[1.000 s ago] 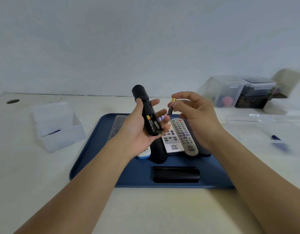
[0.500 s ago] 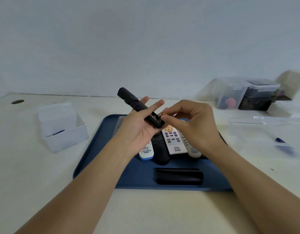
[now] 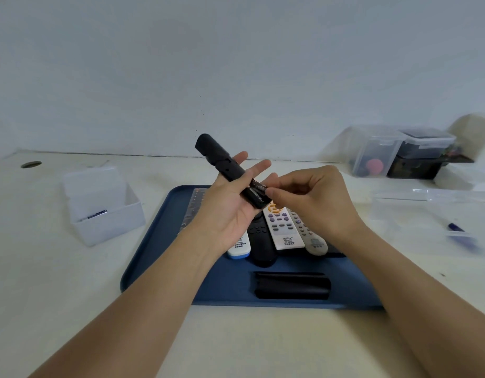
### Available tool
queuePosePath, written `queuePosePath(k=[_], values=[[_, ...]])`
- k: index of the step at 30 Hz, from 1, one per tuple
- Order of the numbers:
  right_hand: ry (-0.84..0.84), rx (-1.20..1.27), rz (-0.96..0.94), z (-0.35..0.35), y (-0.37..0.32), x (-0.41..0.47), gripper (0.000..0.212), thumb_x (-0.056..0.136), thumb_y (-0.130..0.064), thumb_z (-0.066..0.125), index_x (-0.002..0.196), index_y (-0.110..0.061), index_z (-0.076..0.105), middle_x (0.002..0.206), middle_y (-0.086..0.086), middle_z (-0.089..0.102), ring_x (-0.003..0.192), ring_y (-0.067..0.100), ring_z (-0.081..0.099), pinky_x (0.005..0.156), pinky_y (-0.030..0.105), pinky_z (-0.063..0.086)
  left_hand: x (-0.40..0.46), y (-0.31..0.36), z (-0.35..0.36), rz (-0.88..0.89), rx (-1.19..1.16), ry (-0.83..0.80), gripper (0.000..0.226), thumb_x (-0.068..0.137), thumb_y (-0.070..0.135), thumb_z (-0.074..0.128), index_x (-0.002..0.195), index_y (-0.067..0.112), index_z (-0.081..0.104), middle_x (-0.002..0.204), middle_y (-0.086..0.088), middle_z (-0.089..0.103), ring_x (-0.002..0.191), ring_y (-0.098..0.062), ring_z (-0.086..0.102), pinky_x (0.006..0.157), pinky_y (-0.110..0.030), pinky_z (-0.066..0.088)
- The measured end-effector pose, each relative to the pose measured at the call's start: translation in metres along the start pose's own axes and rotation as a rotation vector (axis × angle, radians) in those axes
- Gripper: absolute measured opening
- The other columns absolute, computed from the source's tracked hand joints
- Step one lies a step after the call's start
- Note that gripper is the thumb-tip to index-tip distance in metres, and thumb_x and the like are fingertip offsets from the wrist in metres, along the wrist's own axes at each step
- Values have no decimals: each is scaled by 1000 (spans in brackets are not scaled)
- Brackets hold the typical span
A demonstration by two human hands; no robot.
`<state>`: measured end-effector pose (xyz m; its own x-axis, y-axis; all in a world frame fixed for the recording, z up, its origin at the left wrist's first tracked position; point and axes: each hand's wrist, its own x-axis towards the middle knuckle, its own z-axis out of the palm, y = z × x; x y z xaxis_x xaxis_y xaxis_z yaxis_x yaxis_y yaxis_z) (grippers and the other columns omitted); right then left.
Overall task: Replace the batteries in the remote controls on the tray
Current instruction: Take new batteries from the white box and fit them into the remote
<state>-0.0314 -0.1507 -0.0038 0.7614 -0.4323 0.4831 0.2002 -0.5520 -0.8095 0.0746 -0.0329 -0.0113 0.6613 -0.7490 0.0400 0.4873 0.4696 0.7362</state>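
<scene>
Between the earlier frames and this one, the battery we had held clear of the remote went down to the open bay, and our right fingertips closed in on it.

From left to right: a clear, open plastic box (image 3: 105, 205) stood on the pale table (image 3: 45, 296) with one small battery lying in it, probably a spent cell set aside. Beside it lay the dark blue plastic tray (image 3: 154, 241), which carried a row of remotes: a white remote with a blue end (image 3: 238, 248), a black one (image 3: 262, 241), a white one with purple buttons (image 3: 281, 227) and a grey one (image 3: 312, 237). A long black battery cover (image 3: 292, 285) lay crosswise at the tray's near edge, parked there, we judged, to leave the bay free.

Our left hand (image 3: 230, 214) cradled the long black remote control (image 3: 230, 170) above the tray, palm up, thumb across the body and fingers nearly straight beneath it, so that the bay faced the right hand. Our right hand (image 3: 315, 197) pinched narrowly at the bay, thumb and forefinger on the dark battery (image 3: 259, 186), apparently seating it.

Farther right lay a clear flat lid (image 3: 438, 195), a blurred blue object (image 3: 457, 227), and lidded storage boxes (image 3: 394, 151) at the wall.
</scene>
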Motion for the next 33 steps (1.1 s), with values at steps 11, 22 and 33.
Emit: queuePosePath(k=[11,22,33], values=[[21,34,94,9,4,-4,5,82,-5,79,81,-9,80,66,5,74,49,13,63,54,21,51,-5,-5,0,16,138,-104,33,109,18,39,141,22,48,130,-17,68,111,-32,70,86,-46,60],[20,233,163,8,3,1,15,76,-5,84,87,-3,75,65,9,59,47,7,49,48,17,42,-10,-5,3,-22,81,-161,39,104,3,44,139,18,49,126,-18,70,110,-30,72,100,-47,53],[-424,-43,228,-28,-13,2,29,83,-29,80,76,-1,73,58,6,62,48,14,42,47,21,34,-2,3,0,48,413,33,32,104,1,49,133,13,51,106,-11,69,92,-24,74,82,-46,62]])
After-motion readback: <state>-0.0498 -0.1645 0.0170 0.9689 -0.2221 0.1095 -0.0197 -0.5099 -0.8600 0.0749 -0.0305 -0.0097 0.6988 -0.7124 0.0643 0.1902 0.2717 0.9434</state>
